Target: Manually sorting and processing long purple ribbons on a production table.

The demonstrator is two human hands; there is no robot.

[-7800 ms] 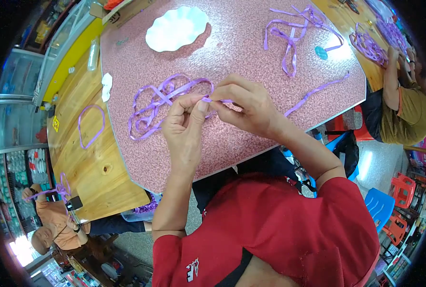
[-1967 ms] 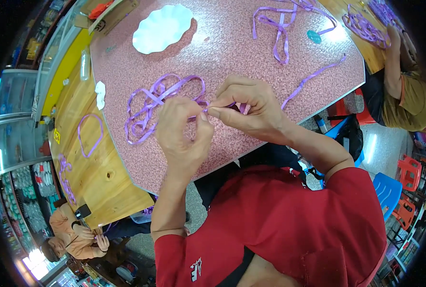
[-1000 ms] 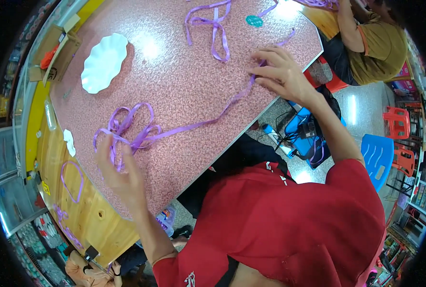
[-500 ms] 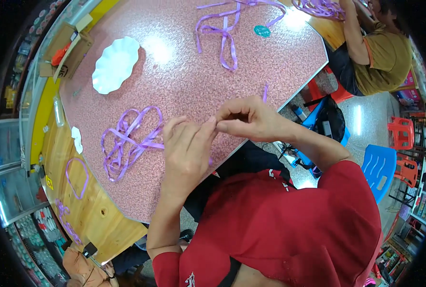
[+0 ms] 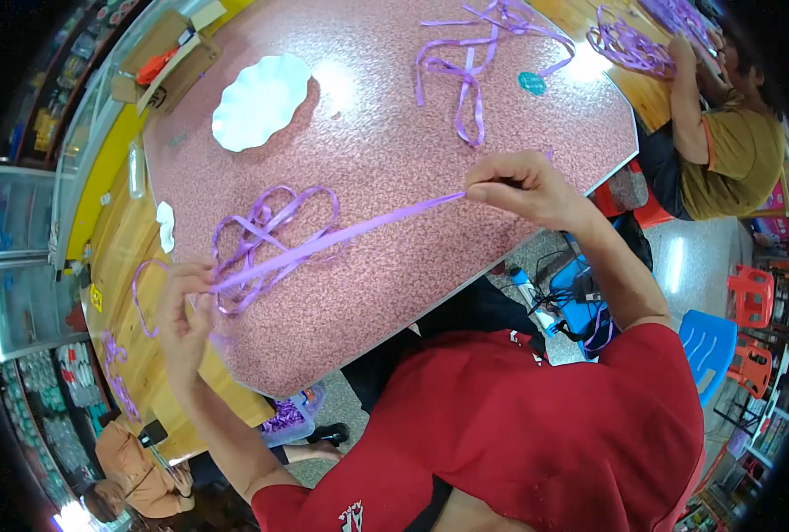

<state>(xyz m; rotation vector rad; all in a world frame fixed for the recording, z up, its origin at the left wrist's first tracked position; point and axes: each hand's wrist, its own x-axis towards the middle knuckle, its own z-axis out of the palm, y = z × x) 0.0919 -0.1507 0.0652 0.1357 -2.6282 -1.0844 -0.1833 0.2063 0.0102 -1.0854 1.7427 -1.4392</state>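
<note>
A purple ribbon (image 5: 350, 234) is stretched taut between my two hands, slanting over the pink speckled table (image 5: 368, 310). Its left end is pinched in the fingers of my left hand (image 5: 186, 315), near the table's left edge. My right hand (image 5: 527, 188) grips the other end between thumb and fingertips, with a short tail showing past the hand. Under the stretched length, a loose looped pile of purple ribbon (image 5: 253, 229) lies on the table. Farther off lies another tangle of purple ribbon (image 5: 470, 66), beside a small green oval tag (image 5: 532, 83).
A white scalloped dish (image 5: 260, 105) and a cardboard box (image 5: 201, 58) stand at the far left. Yellow wooden boards (image 5: 128, 266) adjoin on the left. A person (image 5: 740, 164) handles more purple ribbon at far right; another person (image 5: 137, 470) is at lower left. A blue chair (image 5: 709, 346) stands right.
My hands, close together before, have drawn far apart: the left outward to the left, the right slightly to the right. The ribbon now spans between them. The whole view has shifted a little.
</note>
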